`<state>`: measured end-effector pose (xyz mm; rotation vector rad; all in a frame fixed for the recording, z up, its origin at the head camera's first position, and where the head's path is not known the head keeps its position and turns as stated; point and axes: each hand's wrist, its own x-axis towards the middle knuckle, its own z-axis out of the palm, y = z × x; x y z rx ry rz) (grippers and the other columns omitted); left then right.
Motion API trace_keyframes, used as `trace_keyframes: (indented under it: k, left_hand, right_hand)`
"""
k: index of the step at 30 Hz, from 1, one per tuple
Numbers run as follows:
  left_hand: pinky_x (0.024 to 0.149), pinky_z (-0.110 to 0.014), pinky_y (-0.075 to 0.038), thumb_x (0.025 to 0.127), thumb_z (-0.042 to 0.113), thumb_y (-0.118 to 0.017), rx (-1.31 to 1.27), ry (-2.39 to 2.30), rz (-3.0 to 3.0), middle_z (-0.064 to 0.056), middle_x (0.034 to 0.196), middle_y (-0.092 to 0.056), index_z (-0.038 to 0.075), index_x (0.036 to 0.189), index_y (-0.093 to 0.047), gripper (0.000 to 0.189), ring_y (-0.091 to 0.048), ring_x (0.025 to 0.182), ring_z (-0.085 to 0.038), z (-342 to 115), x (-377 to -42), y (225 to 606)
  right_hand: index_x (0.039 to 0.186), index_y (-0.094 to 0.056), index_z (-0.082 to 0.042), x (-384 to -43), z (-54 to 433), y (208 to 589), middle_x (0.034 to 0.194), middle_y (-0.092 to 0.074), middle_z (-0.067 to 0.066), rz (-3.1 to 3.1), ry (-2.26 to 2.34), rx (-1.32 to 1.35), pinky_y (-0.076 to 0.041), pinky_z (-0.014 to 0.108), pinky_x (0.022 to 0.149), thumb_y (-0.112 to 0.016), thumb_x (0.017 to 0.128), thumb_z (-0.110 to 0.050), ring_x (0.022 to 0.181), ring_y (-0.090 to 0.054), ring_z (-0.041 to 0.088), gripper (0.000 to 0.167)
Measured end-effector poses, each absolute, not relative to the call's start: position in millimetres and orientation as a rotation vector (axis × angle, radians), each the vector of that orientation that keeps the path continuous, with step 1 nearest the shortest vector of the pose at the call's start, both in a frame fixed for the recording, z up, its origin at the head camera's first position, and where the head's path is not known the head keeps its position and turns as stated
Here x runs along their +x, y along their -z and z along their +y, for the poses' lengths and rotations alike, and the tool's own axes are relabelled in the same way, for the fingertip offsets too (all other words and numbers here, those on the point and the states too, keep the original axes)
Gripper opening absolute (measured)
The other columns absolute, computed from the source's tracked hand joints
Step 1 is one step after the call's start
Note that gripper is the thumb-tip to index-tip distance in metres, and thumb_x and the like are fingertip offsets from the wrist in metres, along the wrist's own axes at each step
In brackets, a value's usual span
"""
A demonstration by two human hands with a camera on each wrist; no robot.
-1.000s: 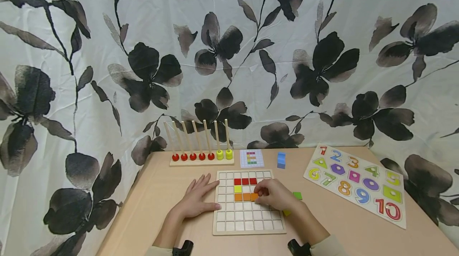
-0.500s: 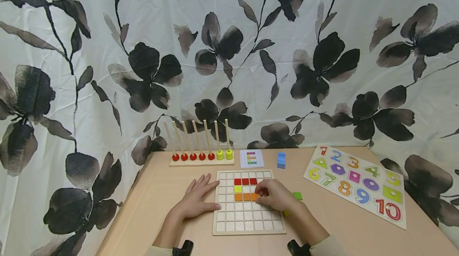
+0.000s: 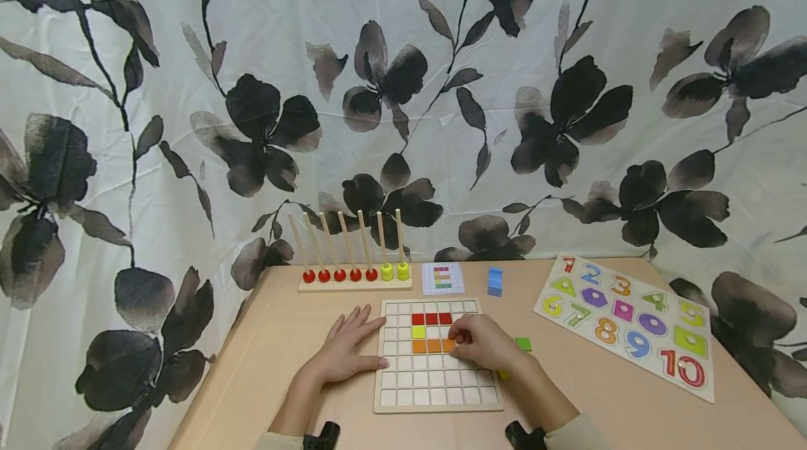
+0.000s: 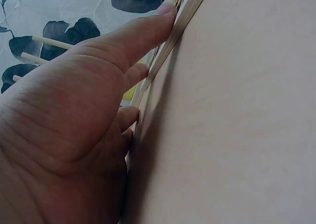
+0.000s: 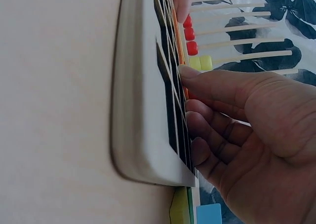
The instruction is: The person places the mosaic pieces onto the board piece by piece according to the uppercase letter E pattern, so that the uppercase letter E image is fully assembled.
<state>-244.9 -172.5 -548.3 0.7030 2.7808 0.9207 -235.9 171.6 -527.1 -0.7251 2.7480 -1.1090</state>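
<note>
Touching the grid board (image 3: 439, 409) along its left edge, the left hand (image 3: 337, 355) has its fingers apart. The right hand (image 3: 482, 343) curls over the right end of the 3 orange tiles lying on the grid (image 3: 433, 346); I cannot tell whether its grip pinches 1 of them. A slipping thumb or jolted board could probably skew that row. The number panel (image 3: 619, 331) reads 1 to 10; no brand is legible.

Your right hand (image 3: 484, 343) has shifted slightly rightward over the grid board (image 3: 438, 409), baring a little more of the rightmost orange tile (image 3: 448, 345).
</note>
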Motion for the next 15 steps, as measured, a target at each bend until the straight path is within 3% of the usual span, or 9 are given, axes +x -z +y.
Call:
trace_keyframes:
  k: [8, 15]
  left_hand:
    - [0.128, -0.064, -0.001, 0.085, 0.061, -0.077, 0.701, -0.922, 2.781, -0.019, 0.173, -0.021, 0.024, 0.156, -0.051, 0.084, -0.010, 0.162, -0.041, -173.2, -245.2, 549.1]
    - [0.128, -0.064, 0.000, 0.085, 0.062, -0.077, 0.697, -0.924, 2.775, -0.018, 0.173, -0.021, 0.024, 0.156, -0.050, 0.084, -0.010, 0.162, -0.041, -172.6, -245.5, 548.6]
  right_hand:
    - [0.099, -0.074, -0.013, -237.4, 172.0, 526.9, 0.083, -0.059, -0.007, 2.727, 1.118, -0.687, -0.047, 0.020, 0.066, -0.085, 0.087, -0.016, 0.080, -0.055, 0.013, 0.017]
    - [0.111, -0.075, -0.008, -238.6, 189.0, 513.1, 0.088, -0.063, -0.003, 2.635, 1.272, -0.688, -0.049, 0.021, 0.067, -0.081, 0.091, -0.018, 0.082, -0.057, 0.016, 0.024]
